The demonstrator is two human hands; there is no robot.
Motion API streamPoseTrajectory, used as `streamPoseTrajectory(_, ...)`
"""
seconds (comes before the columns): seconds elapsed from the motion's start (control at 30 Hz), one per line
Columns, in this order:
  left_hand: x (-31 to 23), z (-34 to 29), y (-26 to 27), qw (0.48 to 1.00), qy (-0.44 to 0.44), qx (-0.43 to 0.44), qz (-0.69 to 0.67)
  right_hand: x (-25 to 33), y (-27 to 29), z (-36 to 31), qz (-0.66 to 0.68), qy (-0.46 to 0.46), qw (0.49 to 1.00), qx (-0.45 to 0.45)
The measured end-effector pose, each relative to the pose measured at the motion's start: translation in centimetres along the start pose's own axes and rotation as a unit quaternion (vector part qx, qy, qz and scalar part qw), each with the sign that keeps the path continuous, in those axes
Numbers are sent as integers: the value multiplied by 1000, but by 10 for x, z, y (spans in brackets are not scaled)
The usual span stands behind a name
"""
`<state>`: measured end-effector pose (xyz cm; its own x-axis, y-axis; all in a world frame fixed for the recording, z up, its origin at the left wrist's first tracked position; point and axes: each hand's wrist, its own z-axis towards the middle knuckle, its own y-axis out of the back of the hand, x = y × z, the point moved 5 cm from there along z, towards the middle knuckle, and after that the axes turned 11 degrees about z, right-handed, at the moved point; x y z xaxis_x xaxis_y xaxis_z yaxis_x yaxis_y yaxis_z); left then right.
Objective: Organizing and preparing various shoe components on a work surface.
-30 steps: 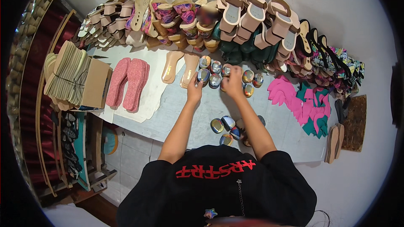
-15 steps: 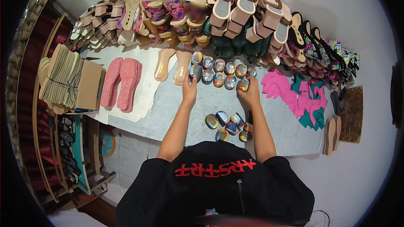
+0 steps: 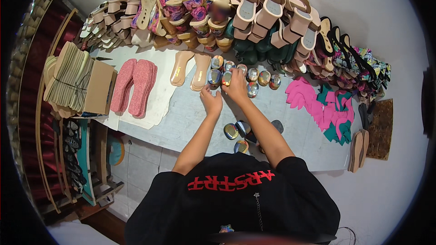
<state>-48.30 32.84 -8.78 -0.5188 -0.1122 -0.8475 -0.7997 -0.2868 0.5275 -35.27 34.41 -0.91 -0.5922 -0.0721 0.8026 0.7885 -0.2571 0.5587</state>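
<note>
Small rounded shoe heels with multicoloured patterned sides stand in two rows on the grey tabletop, among them a far-row heel (image 3: pixel 264 77) and a near-row heel (image 3: pixel 253 89). My right hand (image 3: pixel 235 88) reaches left across the near row, thumb and fingers closed about a patterned heel (image 3: pixel 226 79). It hides part of the row. Just in front of the leftmost near-row heel (image 3: pixel 214 77), my left hand (image 3: pixel 212 101) has its fingers apart and holds nothing. Closer to me lie loose heels (image 3: pixel 230 131), some hidden by my right forearm.
Tan insoles (image 3: pixel 200 70) lie left of the rows, then pink soles (image 3: pixel 143 88) and a cardboard box (image 3: pixel 99 87) beside bundled soles. Pink and green cut pieces (image 3: pixel 320 106) lie to the right. Stacked sandals (image 3: pixel 272 9) line the wall behind.
My right hand has swung left from the row's right end to near my left hand. The heel it held there is gone from that spot. My left hand has let go and drawn back slightly.
</note>
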Motion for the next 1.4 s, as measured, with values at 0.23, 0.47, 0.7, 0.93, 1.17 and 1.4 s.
streamPoseTrajectory(0.23,-20,-14,5,998,-13,56,-31,-34,65,-9,-89,51,984,-142)
streamPoseTrajectory(0.47,-61,-24,7,989,-138,53,-33,-116,128,-31,-163,-151,967,-121)
streamPoseTrajectory(0.7,-87,-34,6,973,-196,101,-69,-124,145,-39,-104,-160,953,-237)
streamPoseTrajectory(0.93,-89,-20,23,977,-188,16,96,-32,89,17,43,53,994,-80)
streamPoseTrajectory(1.17,-99,10,13,933,-241,86,254,-20,27,56,83,22,996,6)
streamPoseTrajectory(1.4,-100,10,21,917,-272,94,276,-30,7,58,81,-16,991,108)
